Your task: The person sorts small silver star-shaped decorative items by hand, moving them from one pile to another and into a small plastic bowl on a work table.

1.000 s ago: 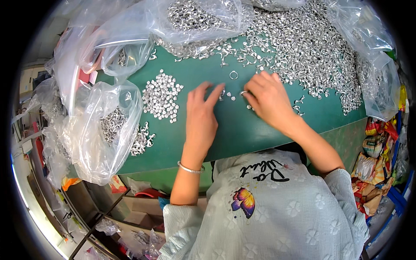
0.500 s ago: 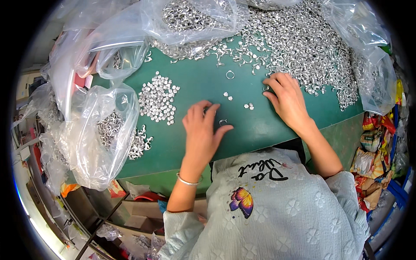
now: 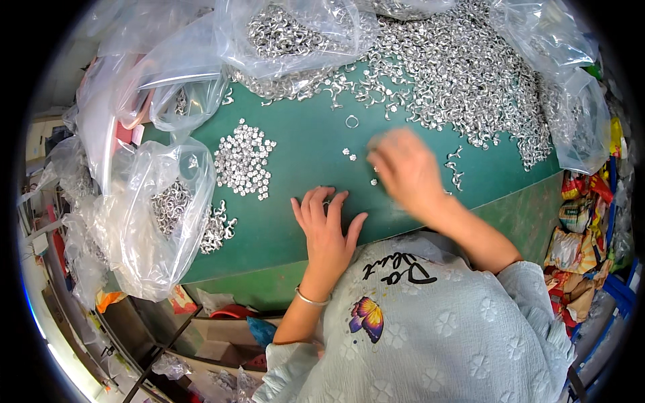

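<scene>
My left hand [image 3: 326, 225] rests on the green tabletop [image 3: 295, 148], fingers spread and open. A small shiny metal piece [image 3: 327, 202] shows partly among its fingers. My right hand [image 3: 406, 171] is smeared by motion over the middle of the table, so its grip is unclear. Near its fingertips lie small silver flower-shaped pieces [image 3: 349, 154] and a single one [image 3: 374, 181]. Farther back is an open silver ring [image 3: 352, 121]. Several curved silver pieces [image 3: 455, 168] lie right of my right hand.
A large heap of curved silver pieces [image 3: 463, 74] covers the back right. To the left sit a cluster of flower pieces [image 3: 243, 160] and a small curved-piece pile [image 3: 218, 228]. Clear plastic bags [image 3: 151, 221] stand at the left, with another bag [image 3: 295, 33] behind.
My right hand has swung left and nearer from the heap's edge, and curved pieces now lie apart from the heap. My left hand has shifted slightly right and nearer, over the small metal piece.
</scene>
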{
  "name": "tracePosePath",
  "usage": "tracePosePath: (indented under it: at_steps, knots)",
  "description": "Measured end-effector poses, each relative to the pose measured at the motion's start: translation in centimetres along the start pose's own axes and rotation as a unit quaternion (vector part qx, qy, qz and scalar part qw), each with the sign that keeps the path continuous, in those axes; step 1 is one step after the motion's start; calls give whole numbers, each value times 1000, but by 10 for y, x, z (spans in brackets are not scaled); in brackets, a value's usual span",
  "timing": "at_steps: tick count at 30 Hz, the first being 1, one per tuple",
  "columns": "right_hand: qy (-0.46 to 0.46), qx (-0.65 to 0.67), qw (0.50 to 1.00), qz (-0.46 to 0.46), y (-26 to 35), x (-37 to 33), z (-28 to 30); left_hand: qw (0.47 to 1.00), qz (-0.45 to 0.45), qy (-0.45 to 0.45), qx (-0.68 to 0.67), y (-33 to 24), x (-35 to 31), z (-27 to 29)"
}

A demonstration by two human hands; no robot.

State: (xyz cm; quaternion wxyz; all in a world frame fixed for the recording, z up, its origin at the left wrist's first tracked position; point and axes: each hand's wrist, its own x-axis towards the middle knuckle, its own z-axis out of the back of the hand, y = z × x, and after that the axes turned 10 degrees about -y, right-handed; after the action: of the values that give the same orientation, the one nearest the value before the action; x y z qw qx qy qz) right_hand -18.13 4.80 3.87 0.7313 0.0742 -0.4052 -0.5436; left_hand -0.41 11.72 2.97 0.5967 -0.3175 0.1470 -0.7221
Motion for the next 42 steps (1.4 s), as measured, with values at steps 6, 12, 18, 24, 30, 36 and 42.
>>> tracePosePath:
  at_steps: [6, 12, 18, 24, 30, 36, 42]
  knots:
    - [41, -161, 986, 26, -35, 16, -2, 998, 8, -60, 4, 11, 7, -6]
    - [130, -115, 985, 9, -35, -2, 44, 995, 27, -84, 43, 21, 2, 3]
    - [122, -46, 991, -13, -45, -2, 66, 999, -6, -19, -49, -16, 22, -11]
    - [54, -166, 983, 59, -66, 11, 35, 994, -100, 34, 32, -31, 47, -46]
    - [80, -34, 995, 41, -72, -5, 68, 989, -120, -15, 81, 0, 77, -47]
    - [71, -61, 995, 20, -60, -5, 59, 989, -136, 13, 57, -17, 70, -47]
    - [71, 26, 995, -59, -72, -11, 79, 994, -102, -1, 46, -19, 73, -41]
